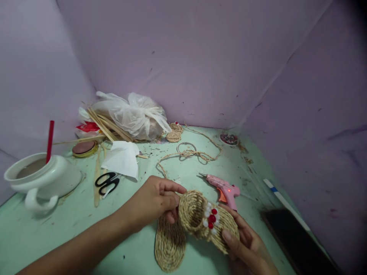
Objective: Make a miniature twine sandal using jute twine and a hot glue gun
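My left hand (156, 202) and my right hand (243, 238) together hold a small slipper woven of jute rope (197, 221). The left fingers pinch the edge of its arched strap. The right fingers curl under its toe end. Red and white beads (211, 218) sit on top of the strap. A flat woven jute sole (169, 244) lies on the green table (71, 225) just below the slipper, touching it.
A pink glue gun (225, 190) with a lit red light lies right behind the slipper. Black scissors (107, 182), a white bowl with a red stick (40, 179), loose jute rope (189, 154), wooden sticks, a plastic bag (133, 114) and a dark slab (295, 242) surround the spot.
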Tool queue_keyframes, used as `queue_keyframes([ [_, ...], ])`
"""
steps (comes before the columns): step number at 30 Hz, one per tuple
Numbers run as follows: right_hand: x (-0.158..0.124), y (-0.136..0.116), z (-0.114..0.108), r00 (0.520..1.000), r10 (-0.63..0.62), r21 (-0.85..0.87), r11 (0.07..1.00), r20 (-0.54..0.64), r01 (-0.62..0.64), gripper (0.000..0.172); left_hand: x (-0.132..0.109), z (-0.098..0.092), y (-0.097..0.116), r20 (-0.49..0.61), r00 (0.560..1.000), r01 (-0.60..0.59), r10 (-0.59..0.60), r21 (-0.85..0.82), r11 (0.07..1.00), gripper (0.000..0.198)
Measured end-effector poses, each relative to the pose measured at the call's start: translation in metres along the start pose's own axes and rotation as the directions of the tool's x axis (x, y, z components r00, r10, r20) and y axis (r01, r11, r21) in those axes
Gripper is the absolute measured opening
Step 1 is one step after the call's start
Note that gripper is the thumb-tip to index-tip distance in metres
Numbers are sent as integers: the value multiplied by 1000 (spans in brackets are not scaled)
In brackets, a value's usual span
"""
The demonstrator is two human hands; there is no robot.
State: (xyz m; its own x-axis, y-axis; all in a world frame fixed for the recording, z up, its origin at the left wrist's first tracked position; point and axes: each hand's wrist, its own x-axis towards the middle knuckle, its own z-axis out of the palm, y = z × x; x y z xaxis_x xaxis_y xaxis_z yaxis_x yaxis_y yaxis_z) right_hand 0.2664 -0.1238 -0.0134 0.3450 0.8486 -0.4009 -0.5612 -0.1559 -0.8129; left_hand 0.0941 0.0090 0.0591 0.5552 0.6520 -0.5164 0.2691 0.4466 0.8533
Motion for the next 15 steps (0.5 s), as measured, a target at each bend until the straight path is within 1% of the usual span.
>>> queue_keyframes([
  [4,3,3,-2,997,-58,-40,998,-43,56,54,-3,1,1,-11,1000,15,-15,60,998,26],
  [9,6,8,-6,996,-71,-51,996,-58,68,55,-4,4,-1,-25,999,23,-19,144,989,24],
  [12,7,8,-9,998,-67,-44,997,-19,66,52,-3,5,-2,-27,999,32,-28,164,986,26],
  [15,9,7,-14,999,-44,-47,998,30,45,50,-1,4,-4,-5,1000,28,-27,165,986,29],
])
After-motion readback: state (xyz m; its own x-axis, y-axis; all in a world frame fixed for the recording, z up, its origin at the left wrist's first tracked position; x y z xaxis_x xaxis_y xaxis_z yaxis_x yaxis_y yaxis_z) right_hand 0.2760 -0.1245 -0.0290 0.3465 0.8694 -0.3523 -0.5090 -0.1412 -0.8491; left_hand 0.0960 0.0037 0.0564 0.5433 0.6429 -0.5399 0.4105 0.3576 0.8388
